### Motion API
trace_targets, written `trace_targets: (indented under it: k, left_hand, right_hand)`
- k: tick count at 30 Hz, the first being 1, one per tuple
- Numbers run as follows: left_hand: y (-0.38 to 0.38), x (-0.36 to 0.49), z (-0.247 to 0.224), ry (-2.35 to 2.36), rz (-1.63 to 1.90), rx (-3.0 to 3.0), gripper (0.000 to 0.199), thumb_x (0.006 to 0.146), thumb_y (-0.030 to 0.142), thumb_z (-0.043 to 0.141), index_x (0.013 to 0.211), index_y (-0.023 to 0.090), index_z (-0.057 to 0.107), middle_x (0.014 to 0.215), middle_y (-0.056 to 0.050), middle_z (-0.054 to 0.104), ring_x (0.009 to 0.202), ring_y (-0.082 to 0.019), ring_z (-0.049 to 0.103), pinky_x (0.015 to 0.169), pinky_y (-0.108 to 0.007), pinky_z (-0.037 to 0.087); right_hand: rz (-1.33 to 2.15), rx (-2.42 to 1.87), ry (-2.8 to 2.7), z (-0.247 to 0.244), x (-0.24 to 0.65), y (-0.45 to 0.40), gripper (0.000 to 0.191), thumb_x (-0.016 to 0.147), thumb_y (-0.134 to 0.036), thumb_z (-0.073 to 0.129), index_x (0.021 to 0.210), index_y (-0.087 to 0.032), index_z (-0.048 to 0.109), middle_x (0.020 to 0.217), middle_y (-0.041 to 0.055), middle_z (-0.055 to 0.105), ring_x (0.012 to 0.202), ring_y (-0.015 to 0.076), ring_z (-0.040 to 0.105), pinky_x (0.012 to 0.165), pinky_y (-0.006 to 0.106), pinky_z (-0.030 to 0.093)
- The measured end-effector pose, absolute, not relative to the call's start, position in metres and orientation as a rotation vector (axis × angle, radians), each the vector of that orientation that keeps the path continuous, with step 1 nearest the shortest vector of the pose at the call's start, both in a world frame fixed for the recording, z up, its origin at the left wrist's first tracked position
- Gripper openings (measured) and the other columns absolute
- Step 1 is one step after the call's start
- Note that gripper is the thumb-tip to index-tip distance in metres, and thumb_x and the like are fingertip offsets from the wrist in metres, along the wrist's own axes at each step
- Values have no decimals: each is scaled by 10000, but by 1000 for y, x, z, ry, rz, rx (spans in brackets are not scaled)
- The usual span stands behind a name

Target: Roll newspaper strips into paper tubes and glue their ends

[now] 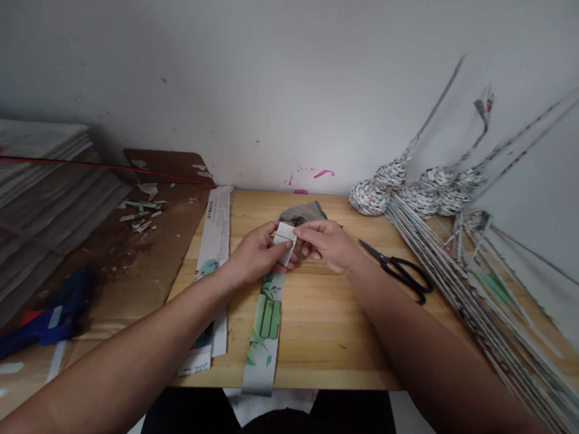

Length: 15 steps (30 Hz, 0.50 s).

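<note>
Pinched between the thumb and fingers of the left hand (257,249), the far end of a paper strip (267,319) is held up to the left of the scissors (398,267), my landmark on the wooden table (330,340). Fingertips of the right hand (331,244), nearer the scissors, appear to nip that end's right corner, though what the fingers do beneath it is hidden. From the grip, the strip runs down, well left of the scissors, green plant print uppermost, its near end hanging over the table edge; the gripped end shows white with a dark line across it. It should be very light and limp along its length, a little stiffer where it seems doubled, smooth enough to slip, and easily creased or torn. Best to hold it by its side edges close to the doubled end, with flat, light finger pressure. Left of and beyond the scissors lies a grey cloth (304,211); farther left, newspaper strips (218,235); just right of them, thin paper rolls (444,291); beyond them, woven paper forms (370,196) against the wall.
</note>
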<state>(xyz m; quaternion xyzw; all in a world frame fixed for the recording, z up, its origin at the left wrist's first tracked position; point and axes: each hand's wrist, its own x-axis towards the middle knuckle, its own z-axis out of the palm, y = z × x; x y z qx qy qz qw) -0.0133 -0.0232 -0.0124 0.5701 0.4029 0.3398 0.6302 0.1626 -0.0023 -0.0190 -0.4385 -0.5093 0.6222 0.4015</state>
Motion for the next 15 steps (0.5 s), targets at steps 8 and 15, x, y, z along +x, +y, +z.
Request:
trace_targets:
  k: [8,15]
  left_hand:
    - [-22,-14,-14,904,787,1303,461,817,363,655,1201,154,507,916,-113,705,668,-171,673,548,-271,521]
    - [-23,-14,-12,911,771,1306,420,836,342,633,1189,153,509,886,-97,699,665,-163,668,548,-259,513]
  right_hand:
    - [1600,-1060,-1340,-21,165,-3,309,710,-426,772,769,-131,698,524,-25,557,444,51,458,354,157,259]
    - [1607,-1075,-1314,-20,164,-3,271,728,-401,743,747,-134,696,509,-22,562,437,59,467,355,166,258]
